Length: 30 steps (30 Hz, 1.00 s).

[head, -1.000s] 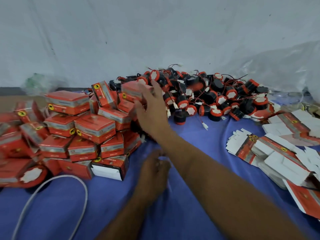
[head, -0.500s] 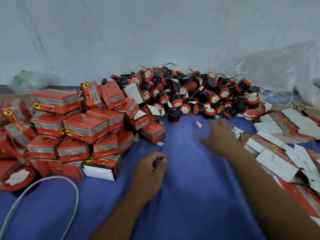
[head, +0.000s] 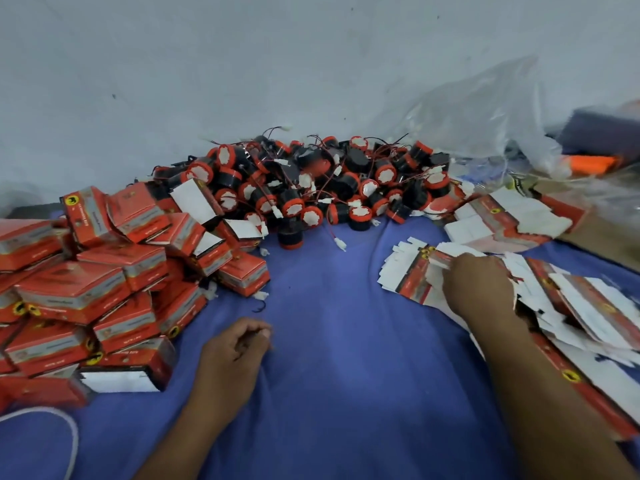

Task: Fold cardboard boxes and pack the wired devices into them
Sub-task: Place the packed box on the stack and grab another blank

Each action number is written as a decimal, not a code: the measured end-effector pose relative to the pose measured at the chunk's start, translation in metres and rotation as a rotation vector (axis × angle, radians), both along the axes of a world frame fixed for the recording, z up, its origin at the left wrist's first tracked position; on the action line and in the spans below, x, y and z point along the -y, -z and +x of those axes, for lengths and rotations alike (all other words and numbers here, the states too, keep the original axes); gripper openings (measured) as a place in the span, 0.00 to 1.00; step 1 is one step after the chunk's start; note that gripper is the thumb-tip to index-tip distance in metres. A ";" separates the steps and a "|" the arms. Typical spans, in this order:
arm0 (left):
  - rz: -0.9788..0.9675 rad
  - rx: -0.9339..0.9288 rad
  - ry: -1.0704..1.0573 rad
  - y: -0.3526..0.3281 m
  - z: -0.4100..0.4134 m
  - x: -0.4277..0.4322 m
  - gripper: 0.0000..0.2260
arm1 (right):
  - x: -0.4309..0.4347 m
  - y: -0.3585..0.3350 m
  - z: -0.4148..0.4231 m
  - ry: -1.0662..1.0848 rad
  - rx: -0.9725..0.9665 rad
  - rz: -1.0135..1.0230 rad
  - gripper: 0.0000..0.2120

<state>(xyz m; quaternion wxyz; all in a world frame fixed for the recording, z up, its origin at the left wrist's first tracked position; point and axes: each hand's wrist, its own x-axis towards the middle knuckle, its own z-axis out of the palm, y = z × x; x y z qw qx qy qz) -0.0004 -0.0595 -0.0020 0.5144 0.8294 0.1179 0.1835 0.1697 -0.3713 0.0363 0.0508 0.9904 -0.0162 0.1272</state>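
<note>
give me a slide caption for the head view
Right hand touches the flat box blanks; left hand rests on blue cloth.

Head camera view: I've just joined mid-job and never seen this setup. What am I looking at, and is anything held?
There is no machine. A person wears one camera on the head, looking down at two bare hands. On the blue cloth lie folded red cardboard boxes at the left, a heap of round black-and-orange wired devices at the back, and flat red-and-white box blanks at the right. The right hand rests on those blanks; whether it grips one is unclear. The left hand lies loosely curled on the cloth, apparently empty.
</note>
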 end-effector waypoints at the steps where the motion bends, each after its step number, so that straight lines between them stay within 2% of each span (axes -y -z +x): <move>1: 0.006 -0.003 0.001 -0.001 0.000 0.001 0.09 | 0.000 -0.002 -0.001 -0.010 0.025 -0.063 0.10; 5: 0.018 0.011 0.000 -0.002 0.000 0.003 0.09 | -0.004 -0.012 -0.009 -0.049 0.160 -0.061 0.12; 8: 0.016 0.010 -0.004 -0.004 -0.001 0.004 0.09 | -0.012 -0.014 -0.013 -0.114 0.170 0.017 0.13; 11: 0.022 -0.008 -0.004 -0.006 -0.003 0.005 0.08 | -0.027 -0.024 -0.023 -0.331 0.438 0.381 0.09; 13: 0.005 0.015 -0.006 -0.008 -0.004 0.007 0.07 | -0.044 -0.028 -0.039 -0.499 0.673 0.734 0.06; 14: -0.009 0.043 -0.009 -0.010 -0.005 0.008 0.07 | -0.056 -0.026 -0.048 -0.534 0.682 0.952 0.06; 15: -0.027 0.083 -0.012 -0.011 -0.005 0.009 0.09 | -0.070 -0.024 -0.055 -0.522 0.587 1.184 0.10; 17: -0.107 0.183 -0.003 -0.015 -0.006 0.013 0.16 | -0.094 -0.016 -0.063 -0.453 0.185 1.576 0.16; 19: -0.263 0.262 0.023 -0.014 -0.004 0.013 0.27 | -0.109 -0.001 -0.064 -0.464 -0.227 1.783 0.14; 21: -0.407 0.287 0.068 -0.010 -0.002 0.011 0.32 | -0.114 0.013 -0.067 -0.538 -0.475 1.673 0.11; 23: -0.429 0.298 0.088 -0.006 0.000 0.008 0.34 | -0.115 0.020 -0.071 -0.606 -0.574 1.454 0.14; 24: -0.415 0.302 0.076 -0.004 0.001 0.005 0.33 | -0.116 0.022 -0.073 -0.649 -0.599 1.407 0.16; 25: -0.415 0.301 0.062 -0.003 0.002 0.002 0.33 | -0.117 0.020 -0.076 -0.692 -0.634 1.452 0.18; 28: -0.512 0.241 0.112 0.000 0.005 0.000 0.31 | -0.119 0.011 -0.082 -0.753 -0.873 1.901 0.25; 30: -0.520 0.175 0.152 0.002 0.005 0.004 0.32 | -0.120 0.005 -0.086 -0.862 -0.868 1.926 0.25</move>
